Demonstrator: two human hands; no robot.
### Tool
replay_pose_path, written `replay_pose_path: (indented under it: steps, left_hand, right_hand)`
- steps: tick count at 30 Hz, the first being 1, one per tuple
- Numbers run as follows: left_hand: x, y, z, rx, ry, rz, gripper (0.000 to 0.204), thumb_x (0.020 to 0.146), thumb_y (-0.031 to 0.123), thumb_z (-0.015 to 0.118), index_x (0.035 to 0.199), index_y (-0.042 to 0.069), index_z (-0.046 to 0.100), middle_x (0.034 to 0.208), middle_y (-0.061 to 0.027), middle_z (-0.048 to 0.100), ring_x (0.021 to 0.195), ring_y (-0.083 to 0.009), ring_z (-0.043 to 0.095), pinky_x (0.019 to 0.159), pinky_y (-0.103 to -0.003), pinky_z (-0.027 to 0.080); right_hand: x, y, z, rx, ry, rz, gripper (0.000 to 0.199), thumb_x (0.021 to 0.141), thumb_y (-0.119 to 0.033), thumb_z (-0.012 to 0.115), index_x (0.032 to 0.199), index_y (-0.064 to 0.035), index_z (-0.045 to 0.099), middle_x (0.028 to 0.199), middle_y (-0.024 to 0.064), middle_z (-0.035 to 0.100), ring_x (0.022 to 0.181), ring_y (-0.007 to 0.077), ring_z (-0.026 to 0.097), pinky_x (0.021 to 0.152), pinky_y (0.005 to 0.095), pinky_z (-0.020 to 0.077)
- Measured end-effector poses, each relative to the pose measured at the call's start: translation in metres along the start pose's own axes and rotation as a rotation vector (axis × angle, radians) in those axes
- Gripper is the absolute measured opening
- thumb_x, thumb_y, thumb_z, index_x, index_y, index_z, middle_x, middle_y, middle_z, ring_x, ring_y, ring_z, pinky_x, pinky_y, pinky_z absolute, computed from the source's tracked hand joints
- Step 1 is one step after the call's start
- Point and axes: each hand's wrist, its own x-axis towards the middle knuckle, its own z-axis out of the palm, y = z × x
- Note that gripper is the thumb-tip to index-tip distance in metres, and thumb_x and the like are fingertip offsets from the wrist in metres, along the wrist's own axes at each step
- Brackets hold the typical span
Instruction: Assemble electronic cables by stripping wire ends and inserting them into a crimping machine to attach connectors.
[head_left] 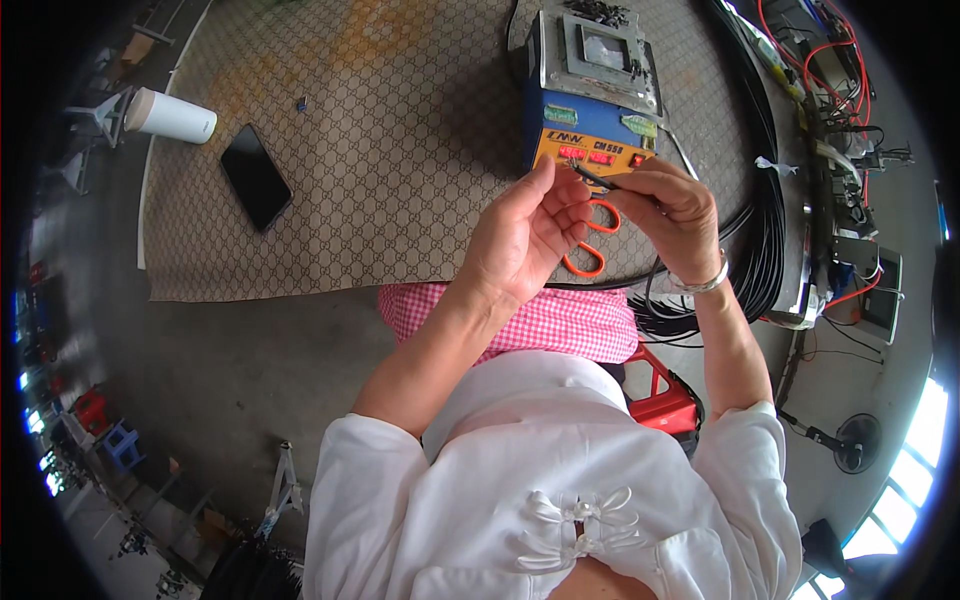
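Note:
My right hand [672, 215] pinches a short black cable end [597, 179] between thumb and fingers. The cable's tip points toward my left hand [530, 230], which is turned palm up with its fingers half curled and its thumb apart. Whether the left fingertips touch the tip is too small to tell. Just below the hands lies a pair of orange-handled scissors [588, 265], partly hidden by them. Beyond stands a blue and orange solder pot [548, 140] with a lit red display and a square metal basin on top.
A bundle of black cables [768, 240] runs along the table's right side. At the left of the patterned tabletop [380, 180] are a black phone [256, 178] and a white tumbler [170, 116] on its side. A red stool [665, 402] stands below the table edge.

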Motion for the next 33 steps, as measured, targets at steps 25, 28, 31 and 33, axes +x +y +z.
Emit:
replay_pose_path:
  steps: [25,28,31,33]
  left_hand:
    - [-0.009,-0.017,-0.055,0.199,0.208,-0.043,0.016,0.088,0.016,0.051,0.099,0.006,0.057,0.076,0.0022,0.055,0.069,-0.0074,0.05,0.067,-0.022,0.041]
    - [-0.009,-0.016,-0.06,0.198,0.23,-0.048,0.016,0.087,0.017,0.052,0.099,0.007,0.057,0.076,0.0028,0.055,0.069,-0.0067,0.05,0.066,-0.021,0.041]
    - [-0.009,-0.016,-0.062,0.194,0.241,-0.047,0.016,0.087,0.017,0.052,0.099,0.007,0.057,0.076,0.0029,0.055,0.068,-0.0065,0.05,0.066,-0.021,0.041]
    - [-0.008,-0.016,-0.062,0.191,0.247,-0.051,0.016,0.087,0.016,0.052,0.099,0.007,0.057,0.076,0.0028,0.055,0.068,-0.0064,0.05,0.066,-0.021,0.041]
  right_hand:
    - [0.106,0.046,-0.069,-0.874,-0.038,-0.209,0.01,0.075,-0.016,0.059,0.077,-0.007,0.063,0.074,0.0066,0.058,0.069,0.0266,0.058,0.062,0.0358,0.0457]
    - [0.114,0.05,-0.067,-0.946,-0.084,-0.157,0.011,0.076,-0.017,0.058,0.078,-0.0079,0.064,0.077,0.0056,0.058,0.072,0.0262,0.058,0.064,0.0362,0.0457]
    - [0.118,0.053,-0.066,-0.979,-0.118,-0.13,0.011,0.076,-0.017,0.058,0.079,-0.0081,0.063,0.078,0.0053,0.058,0.074,0.0261,0.058,0.066,0.0362,0.0457]
    - [0.12,0.054,-0.066,-0.983,-0.134,-0.126,0.011,0.075,-0.016,0.058,0.078,-0.0079,0.063,0.078,0.0054,0.058,0.074,0.0259,0.058,0.067,0.0359,0.0457]
